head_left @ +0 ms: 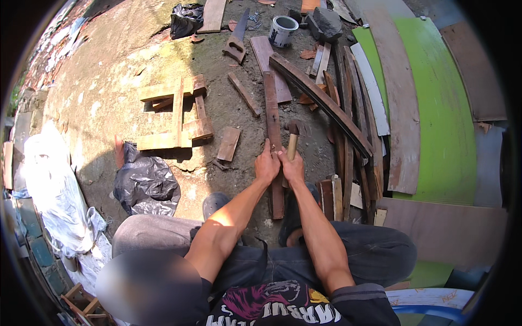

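Presently we log: right hand (293,167) in a closed grip on the hammer (292,138), head raised just beyond it, left hand (266,165) alongside pinning the long brown plank (272,117) to the ground, seemingly steadying it, loose boards (348,119) lying right of the grip.

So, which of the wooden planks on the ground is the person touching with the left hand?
The long dark reddish plank running straight away from the person: the left hand rests on it beside the right hand, which holds the hammer. The other planks lie untouched.
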{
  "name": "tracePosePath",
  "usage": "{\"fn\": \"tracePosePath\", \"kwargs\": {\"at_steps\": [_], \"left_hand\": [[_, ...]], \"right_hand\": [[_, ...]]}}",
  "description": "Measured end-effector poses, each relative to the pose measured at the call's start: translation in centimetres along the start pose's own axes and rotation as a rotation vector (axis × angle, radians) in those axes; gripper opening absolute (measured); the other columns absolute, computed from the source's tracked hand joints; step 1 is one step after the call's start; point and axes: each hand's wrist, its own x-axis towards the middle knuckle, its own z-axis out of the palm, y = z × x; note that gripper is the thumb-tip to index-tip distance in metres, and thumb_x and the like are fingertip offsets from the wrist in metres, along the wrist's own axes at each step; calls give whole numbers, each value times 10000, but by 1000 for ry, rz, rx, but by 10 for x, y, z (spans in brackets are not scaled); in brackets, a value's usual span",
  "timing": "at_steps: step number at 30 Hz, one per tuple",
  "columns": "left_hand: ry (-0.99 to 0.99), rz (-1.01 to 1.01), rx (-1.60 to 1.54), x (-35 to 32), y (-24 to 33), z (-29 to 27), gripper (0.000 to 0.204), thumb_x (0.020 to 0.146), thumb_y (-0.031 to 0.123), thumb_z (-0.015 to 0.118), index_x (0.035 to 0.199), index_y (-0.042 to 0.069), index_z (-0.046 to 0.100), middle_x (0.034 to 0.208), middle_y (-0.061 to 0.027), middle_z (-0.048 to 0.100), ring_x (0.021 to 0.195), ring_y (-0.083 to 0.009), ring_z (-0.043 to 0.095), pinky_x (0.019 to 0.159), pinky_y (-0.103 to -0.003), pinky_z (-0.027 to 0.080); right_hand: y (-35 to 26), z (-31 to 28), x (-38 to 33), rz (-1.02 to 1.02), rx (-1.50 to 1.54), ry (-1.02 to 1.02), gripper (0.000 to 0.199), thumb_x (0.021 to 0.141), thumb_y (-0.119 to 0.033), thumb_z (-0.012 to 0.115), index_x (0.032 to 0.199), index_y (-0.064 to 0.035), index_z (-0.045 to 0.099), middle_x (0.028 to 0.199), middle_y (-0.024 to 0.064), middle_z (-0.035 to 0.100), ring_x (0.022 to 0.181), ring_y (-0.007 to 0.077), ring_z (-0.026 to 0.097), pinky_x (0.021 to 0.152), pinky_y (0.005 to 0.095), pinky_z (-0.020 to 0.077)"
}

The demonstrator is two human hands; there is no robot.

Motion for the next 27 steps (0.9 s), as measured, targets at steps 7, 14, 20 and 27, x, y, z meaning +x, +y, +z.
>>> {"fn": "tracePosePath", "kwargs": {"at_steps": [7, 14, 20, 27], "left_hand": [[289, 431, 438, 20, -13, -55, 547, 803, 229, 700, 1297, 58, 536, 1324, -169, 537, 1313, -329, 434, 1088, -447, 341], [367, 180, 607, 33, -62, -82, 732, 782, 270, 744, 1380, 3, 415, 1426, -191, 418, 1353, -356, 360, 1102, -465, 312], [341, 368, 627, 57, -34, -84, 673, 806, 300, 716, 1356, 4, 467, 1404, -198, 458, 1337, -344, 389, 1088, -438, 338], [-135, 101, 232, 74, 14, -55, 790, 791, 462, 740, 1328, -34, 439, 1236, -257, 604, 1150, -400, 602, 964, -470, 490]], "right_hand": [[-26, -22, 4, 61, -232, 112, 308, 877, -289, 711, 985, -3, 679, 906, 83, 708, 849, 224, 681, 810, 366, 498], [-167, -142, 64, 303, -498, -294, 229, 879, -193, 698, 810, -26, 557, 674, 46, 566, 523, 151, 533, 468, 328, 451], [-246, -179, 16, 350, -806, -542, 230, 842, -122, 683, 969, 57, 614, 685, 84, 613, 536, 155, 602, 480, 314, 491], [-258, -169, -9, 273, -1053, -782, 613, 835, -123, 691, 1389, -5, 454, 829, 115, 660, 612, 168, 633, 529, 334, 521]]}}
